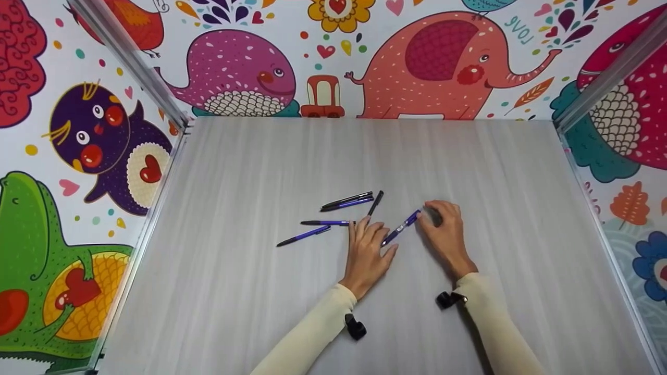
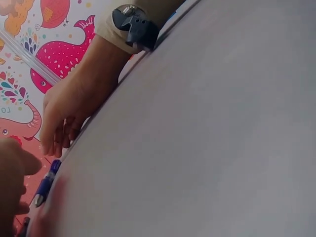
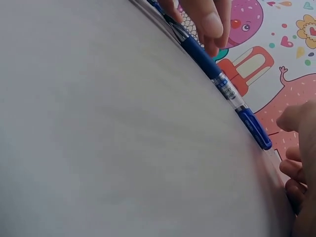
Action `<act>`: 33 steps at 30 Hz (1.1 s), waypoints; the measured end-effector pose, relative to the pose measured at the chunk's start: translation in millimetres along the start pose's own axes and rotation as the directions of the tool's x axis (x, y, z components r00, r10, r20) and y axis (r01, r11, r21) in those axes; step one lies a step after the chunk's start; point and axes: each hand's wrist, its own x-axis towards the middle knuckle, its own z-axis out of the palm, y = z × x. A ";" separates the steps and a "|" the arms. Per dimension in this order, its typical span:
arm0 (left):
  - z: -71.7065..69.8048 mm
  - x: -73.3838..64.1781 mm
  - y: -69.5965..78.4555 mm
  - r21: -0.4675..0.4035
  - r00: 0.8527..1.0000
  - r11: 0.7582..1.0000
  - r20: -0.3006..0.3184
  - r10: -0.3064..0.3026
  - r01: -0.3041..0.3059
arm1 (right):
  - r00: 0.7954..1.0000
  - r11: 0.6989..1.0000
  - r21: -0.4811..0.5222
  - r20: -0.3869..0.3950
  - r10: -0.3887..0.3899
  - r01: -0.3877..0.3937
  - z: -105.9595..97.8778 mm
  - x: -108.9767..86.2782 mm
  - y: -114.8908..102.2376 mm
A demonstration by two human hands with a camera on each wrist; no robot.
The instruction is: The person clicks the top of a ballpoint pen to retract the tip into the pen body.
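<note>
On the pale gray table (image 1: 234,312): six pens lie in a loose bunch near the middle; two hands come in from the near side, low over the top.
Blue pen with a clear band (image 1: 400,228): it lies on a slant between the two hands; its lower end is by the left thumb and first finger; its top end is just beside the right fingertips (small print shows on it from the right wrist).
Left hand (image 1: 367,255): loose, with fingers mostly straight and a bit spread; it is close to three pens, and I cannot tell which ones it touches.
Right hand (image 1: 445,232): loose too, fingers softly bent, hanging by the pen's top end; I cannot tell if they touch it.
Other pens: a black pen (image 1: 349,198) and a blue pen lie side by side; a short-looking black pen (image 1: 375,203) points down to the left hand; a level blue pen (image 1: 325,223) runs up to that hand; a tilted blue pen (image 1: 304,236) lies just below it.
Sleeves: cream, with a black clip (image 1: 356,328) on the left one.
Back wall: a pink elephant (image 1: 427,78) and a purple whale (image 1: 234,73).
</note>
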 end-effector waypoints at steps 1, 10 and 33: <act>0.9 -0.4 0.8 0.002 1.000 1.000 0.001 -0.005 0.005 | 1.000 1.000 -0.010 0.002 0.002 -0.002 0.9 0.1 -0.5; 4.7 -0.2 2.4 0.061 1.000 0.998 -0.014 -0.006 0.007 | 0.998 0.996 -0.070 0.016 0.064 -0.063 2.1 -0.2 -5.7; 7.2 -1.0 0.2 0.195 0.999 0.980 0.035 0.021 -0.027 | 0.998 0.986 -0.167 0.060 0.030 -0.020 3.8 -2.8 -6.9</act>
